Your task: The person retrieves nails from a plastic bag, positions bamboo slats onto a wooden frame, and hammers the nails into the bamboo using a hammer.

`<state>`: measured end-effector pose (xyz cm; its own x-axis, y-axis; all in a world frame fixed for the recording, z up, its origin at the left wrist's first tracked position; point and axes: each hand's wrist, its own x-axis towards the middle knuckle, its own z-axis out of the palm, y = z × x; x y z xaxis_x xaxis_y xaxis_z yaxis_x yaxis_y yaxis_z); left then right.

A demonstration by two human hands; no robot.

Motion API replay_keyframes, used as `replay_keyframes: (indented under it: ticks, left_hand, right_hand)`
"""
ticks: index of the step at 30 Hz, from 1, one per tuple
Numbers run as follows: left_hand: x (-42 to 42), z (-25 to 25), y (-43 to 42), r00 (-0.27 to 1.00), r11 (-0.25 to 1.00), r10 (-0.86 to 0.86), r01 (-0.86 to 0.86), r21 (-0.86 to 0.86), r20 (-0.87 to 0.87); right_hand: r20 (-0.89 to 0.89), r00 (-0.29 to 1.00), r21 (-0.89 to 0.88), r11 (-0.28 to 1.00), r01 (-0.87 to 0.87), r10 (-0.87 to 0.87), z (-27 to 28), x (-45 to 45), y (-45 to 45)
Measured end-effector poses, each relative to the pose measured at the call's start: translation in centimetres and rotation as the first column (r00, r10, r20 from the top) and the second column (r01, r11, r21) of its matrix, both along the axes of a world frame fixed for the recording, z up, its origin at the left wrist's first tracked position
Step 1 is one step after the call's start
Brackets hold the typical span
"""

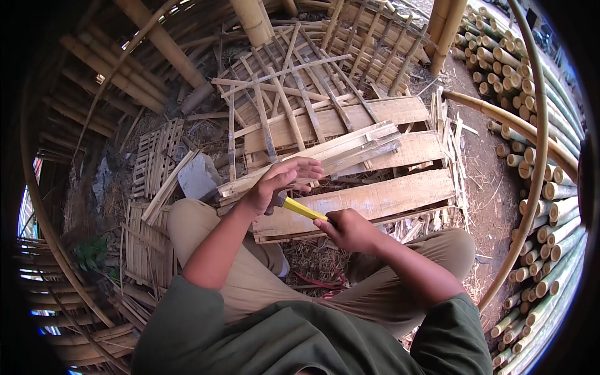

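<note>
My right hand [349, 230] is wrapped round the dark grip of a hammer whose yellow handle [306, 209] slants up to the left. The hammer's dark metal head [275, 201] lies right beside my left hand [280, 181]. That hand is raised with its fingers stretched out, and nothing shows in it. Beyond it a bundle of pale wood strips [350, 149] rests across wide wooden boards. The nearest board [375, 199] stretches in front of my knees, below the hammer.
A lattice of thin strips [290, 94] lies behind the boards. Cut bamboo poles [562, 209] are stacked at the right. A grey block [201, 177] and a slatted panel [156, 153] are at the left. Bamboo posts [253, 22] stand at the back.
</note>
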<state>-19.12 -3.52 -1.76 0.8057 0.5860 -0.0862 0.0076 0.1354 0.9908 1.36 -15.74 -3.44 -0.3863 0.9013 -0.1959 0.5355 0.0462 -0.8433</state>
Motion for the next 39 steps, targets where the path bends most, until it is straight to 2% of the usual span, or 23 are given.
replay_keyframes:
  ticks: [2,4,6,7,8,10,11,12,14,15,17,18,21,25,27,34,35,39]
  left_hand:
    - [0.2,-1.0,1.5,0.981,0.994,0.111,-0.105,-0.041,0.159]
    - [0.8,-1.2,3.7,0.908,0.96,0.277,-0.248,-0.129,0.314]
    - [0.4,-2.3,6.4,0.868,0.89,0.418,-0.451,0.072,0.269]
    - [0.9,-2.5,7.2,0.839,0.798,0.531,-0.543,0.26,0.121]
    - [1.5,-2.9,7.7,0.826,0.699,0.563,-0.477,0.533,0.0]
    - [3.3,-6.1,9.3,0.735,0.626,0.646,-0.354,0.695,-0.208]
    - [4.2,-7.2,9.4,0.669,0.486,0.713,-0.26,0.834,-0.207]
    - [5.5,-8.5,9.6,0.522,0.483,0.784,-0.174,0.858,-0.335]
    - [8.3,-7.8,8.4,0.351,0.56,0.802,-0.163,0.812,-0.483]
    - [8.9,-8.0,8.1,0.358,0.561,0.801,-0.169,0.811,-0.479]
    - [9.7,-8.7,7.3,0.269,0.525,0.821,-0.007,0.851,-0.504]
    - [10.0,-8.4,7.2,0.272,0.528,0.818,-0.01,0.849,-0.506]
    - [10.0,-8.0,7.0,0.205,0.537,0.827,-0.011,0.843,-0.524]
    - [10.2,-7.2,7.0,0.235,0.561,0.809,-0.034,0.827,-0.538]
    - [10.2,-6.9,6.7,0.185,0.581,0.8,-0.004,0.814,-0.57]
    - [10.3,-7.2,6.7,0.164,0.571,0.811,-0.007,0.821,-0.562]
    - [10.3,-7.1,6.7,0.162,0.569,0.812,-0.009,0.822,-0.56]
    - [10.3,-6.8,6.8,0.16,0.573,0.811,-0.02,0.819,-0.563]
  right_hand:
    - [0.009,0.996,-0.041,0.996,0.084,-0.084,0.8,0.3,0.7]
    - [0.017,0.993,0.0,0.993,0.12,-0.12,0.6,0.8,1.6]
    - [-0.074,0.967,0.077,0.965,0.25,-0.245,0.7,1.8,2.3]
    - [-0.086,0.954,0.071,0.954,0.293,-0.286,1.6,2.7,2.5]
    - [-0.071,0.94,0.142,0.93,0.34,-0.333,1.2,3.5,2.9]
    - [-0.108,0.879,0.236,0.847,0.476,-0.464,1.4,5.3,3.3]
    - [-0.1,0.855,0.281,0.81,0.515,-0.509,1.4,6.3,3.6]
    - [-0.142,0.823,0.289,0.773,0.565,-0.549,1.1,7.3,3.8]
    - [-0.113,0.765,0.301,0.712,0.634,-0.633,0.2,9.4,4.2]
    - [-0.102,0.744,0.286,0.697,0.658,-0.661,0.1,10.1,4.2]
    - [-0.04,0.689,0.328,0.642,0.693,-0.724,-0.1,11.0,4.0]
    - [0.009,0.631,0.37,0.588,0.719,-0.776,-0.2,11.4,4.0]
    - [0.069,0.598,0.389,0.573,0.721,-0.799,-1.5,12.3,4.1]
    - [0.166,0.541,0.459,0.55,0.698,-0.825,-2.7,12.6,4.6]
    - [0.21,0.513,0.458,0.547,0.7,-0.832,-3.0,12.2,4.7]
    - [0.327,0.459,0.48,0.563,0.673,-0.826,-3.7,11.4,5.0]
    - [0.33,0.456,0.484,0.563,0.67,-0.827,-3.5,11.4,5.1]
    - [0.034,0.371,0.598,0.317,0.736,-0.928,-0.6,10.5,5.5]
